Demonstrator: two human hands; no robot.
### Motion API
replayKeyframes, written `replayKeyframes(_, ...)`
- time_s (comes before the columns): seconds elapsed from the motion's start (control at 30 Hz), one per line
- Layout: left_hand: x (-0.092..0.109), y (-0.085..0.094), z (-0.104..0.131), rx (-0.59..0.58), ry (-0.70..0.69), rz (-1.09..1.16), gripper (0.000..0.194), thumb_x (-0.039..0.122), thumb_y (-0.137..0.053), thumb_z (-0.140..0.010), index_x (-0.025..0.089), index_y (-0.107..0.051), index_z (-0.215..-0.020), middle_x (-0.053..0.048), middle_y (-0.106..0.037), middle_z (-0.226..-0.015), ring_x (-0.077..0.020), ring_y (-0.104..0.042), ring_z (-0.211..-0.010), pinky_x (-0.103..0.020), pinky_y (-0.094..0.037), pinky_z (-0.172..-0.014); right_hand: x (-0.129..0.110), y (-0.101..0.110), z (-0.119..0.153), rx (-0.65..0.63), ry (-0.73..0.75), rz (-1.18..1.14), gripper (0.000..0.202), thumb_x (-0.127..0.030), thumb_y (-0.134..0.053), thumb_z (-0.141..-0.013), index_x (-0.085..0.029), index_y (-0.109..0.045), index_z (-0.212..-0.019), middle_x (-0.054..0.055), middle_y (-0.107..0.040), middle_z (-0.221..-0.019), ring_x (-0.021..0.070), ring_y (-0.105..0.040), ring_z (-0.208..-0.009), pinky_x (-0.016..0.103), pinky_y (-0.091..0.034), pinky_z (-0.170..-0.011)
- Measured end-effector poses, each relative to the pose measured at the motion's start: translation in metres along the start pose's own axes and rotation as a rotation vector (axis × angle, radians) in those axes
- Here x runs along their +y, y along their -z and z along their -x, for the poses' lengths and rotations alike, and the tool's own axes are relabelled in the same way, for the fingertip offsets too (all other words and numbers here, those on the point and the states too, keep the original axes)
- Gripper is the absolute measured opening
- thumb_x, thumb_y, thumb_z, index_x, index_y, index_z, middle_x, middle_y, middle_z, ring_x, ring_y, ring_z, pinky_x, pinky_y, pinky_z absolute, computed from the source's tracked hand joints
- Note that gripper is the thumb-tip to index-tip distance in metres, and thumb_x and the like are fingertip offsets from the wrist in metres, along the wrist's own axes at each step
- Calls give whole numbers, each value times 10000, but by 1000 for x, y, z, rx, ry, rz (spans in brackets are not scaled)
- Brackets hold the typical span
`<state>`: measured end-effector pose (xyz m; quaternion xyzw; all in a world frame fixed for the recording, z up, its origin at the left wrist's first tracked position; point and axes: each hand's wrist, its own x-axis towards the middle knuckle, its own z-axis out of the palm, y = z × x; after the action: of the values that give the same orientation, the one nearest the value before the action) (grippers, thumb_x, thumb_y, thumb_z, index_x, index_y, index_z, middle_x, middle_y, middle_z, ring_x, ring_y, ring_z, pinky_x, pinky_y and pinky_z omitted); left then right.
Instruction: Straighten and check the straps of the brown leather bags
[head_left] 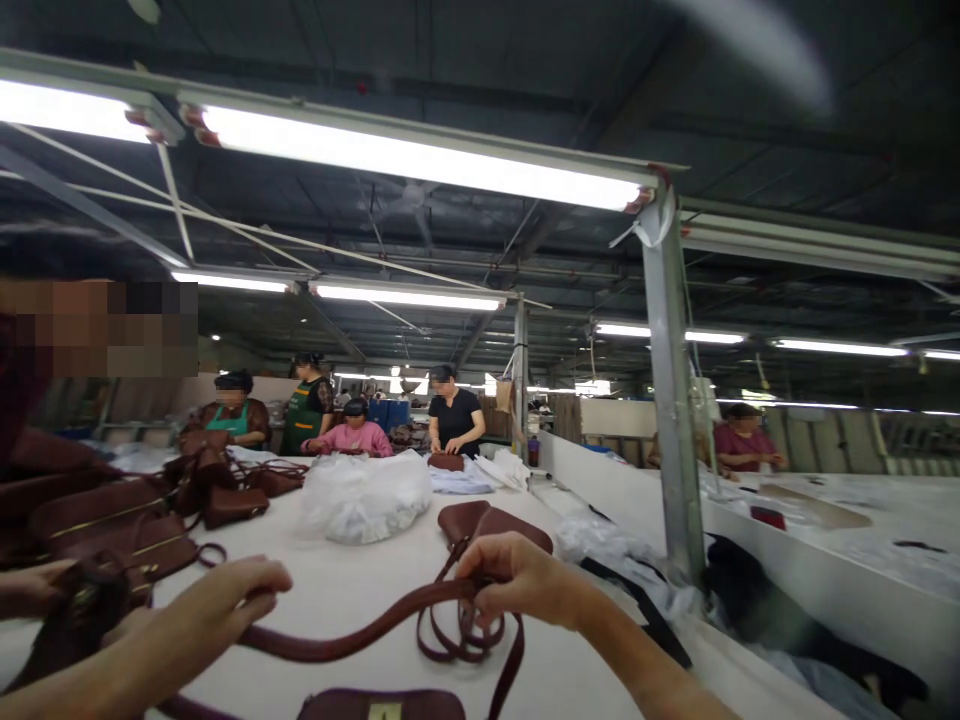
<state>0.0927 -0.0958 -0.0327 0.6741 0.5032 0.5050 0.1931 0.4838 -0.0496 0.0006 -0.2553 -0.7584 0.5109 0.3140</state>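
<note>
1. Across the front of the white bench a long brown strap runs between the person's two hands, sagging in the middle and resting on the surface there.

2. At the strap's near end, the left hand has its fingers curled down and pressed together over the strap, pinning it against the bench.

3. At the other end, the right hand pinches the strap where it gathers into several loose loops; the fingers are closed on it, knuckles up, and the loops hang below them.

4. By the way it droops and coils, the strap looks soft and limp (leather or something like it, I cannot tell which), light, and not fragile. It would not hold a shape by itself, so a pinch at one spot leaves the rest trailing.

5. Best hold, in my judgement: both ends at once, as now, or the loops gathered in one fist; the smooth face may slide through a slack pinch.

6. Just beyond the right hand lies a brown bag, and another bag sits at the lower edge, touching the strap or nearly so.

7. More brown bags are heaped at the left, where another person's hand works; a clear plastic bundle sits mid-bench, and other workers stand at the far end.
</note>
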Motion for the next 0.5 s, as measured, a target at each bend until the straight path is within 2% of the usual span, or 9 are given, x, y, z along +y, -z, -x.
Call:
replayKeyframes(0.1,35,-32,12,-80,-32,-40,354,453,-781,-688,337,-786,-1023,-31,-741,-1194,-335,-582,-1210,-356,-473,-996,1,-16,1,-2,7,-29,360,-194,-792,-567,-135,-676,-903,18,-720,-768,126,-623,-629,242,-481,-610)
replayKeyframes(0.17,56,-61,19,-145,-57,-71,436,457,-722,-763,344,-725,-1183,-25,-671,-1345,-322,-531,-1295,-368,-403,-1074,0,-28,4,61,89,99,291,-156,-726,-606,-148,-677,-893,5,-697,-759,129,-594,-642,242,-442,-600)
replayKeyframes(0.2,65,-76,21,-190,-78,-110,432,438,-691,-797,337,-703,-1217,-31,-668,-1350,-319,-545,-1278,-371,-399,-1065,0,-33,7,113,159,221,261,-125,-677,-630,-157,-681,-890,2,-684,-761,134,-583,-661,248,-430,-606)
replayKeyframes(0.23,72,-90,21,-261,-116,-168,361,404,-658,-826,314,-715,-1171,-44,-713,-1265,-312,-606,-1183,-356,-436,-987,0,-39,9,171,242,362,254,-96,-628,-651,-167,-683,-888,4,-674,-772,145,-579,-692,259,-428,-623)
replayKeyframes(0.3,79,-114,19,-358,-211,-287,184,320,-570,-882,263,-731,-950,-43,-774,-933,-261,-682,-865,-302,-448,-745,0,-48,15,292,382,584,310,-62,-564,-671,-186,-673,-934,26,-676,-857,168,-597,-775,278,-443,-664)
replayKeyframes(0.33,79,-123,17,-348,-270,-337,186,295,-533,-902,249,-708,-859,-36,-747,-798,-235,-663,-734,-287,-399,-647,1,-50,18,344,405,622,355,-64,-558,-678,-194,-656,-993,37,-678,-914,173,-612,-795,281,-457,-672)
replayKeyframes(0.4,74,-133,15,-213,-382,-392,222,277,-493,-930,248,-681,-815,-34,-696,-704,-208,-618,-615,-290,-297,-566,4,-53,21,368,303,540,381,-112,-569,-700,-198,-606,-1069,41,-677,-930,172,-651,-739,273,-483,-616)
replayKeyframes(0.47,69,-136,15,-76,-434,-398,213,279,-494,-935,262,-698,-874,-52,-703,-757,-210,-617,-625,-300,-260,-564,8,-52,22,293,114,341,282,-193,-592,-709,-186,-598,-991,11,-667,-801,164,-657,-608,257,-485,-528)
replayKeyframes(0.5,67,-135,15,-61,-421,-397,216,270,-495,-930,261,-705,-882,-58,-706,-773,-212,-617,-637,-300,-261,-572,11,-50,22,226,35,232,220,-231,-609,-703,-181,-596,-917,-9,-649,-728,159,-650,-564,253,-487,-509)
